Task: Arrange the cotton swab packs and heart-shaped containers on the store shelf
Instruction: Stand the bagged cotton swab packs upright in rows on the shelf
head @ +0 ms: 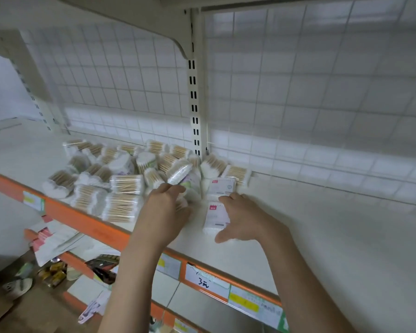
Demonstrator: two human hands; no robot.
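At the centre of the frame, the left hand (165, 207) is curling its fingers around a cotton swab pack (179, 173) at the right edge of the loose heap of swab packs (111, 181) lying on the white shelf (322, 224). Just right of it, the right hand (240, 217) is spreading thumb and fingers around a white labelled pack (215, 216), with another labelled pack (222, 187) lying just behind.

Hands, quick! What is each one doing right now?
Left hand: fingers curled around a cotton swab pack at the pile's edge.
Right hand: fingers and thumb curled around a white labelled pack on the shelf.
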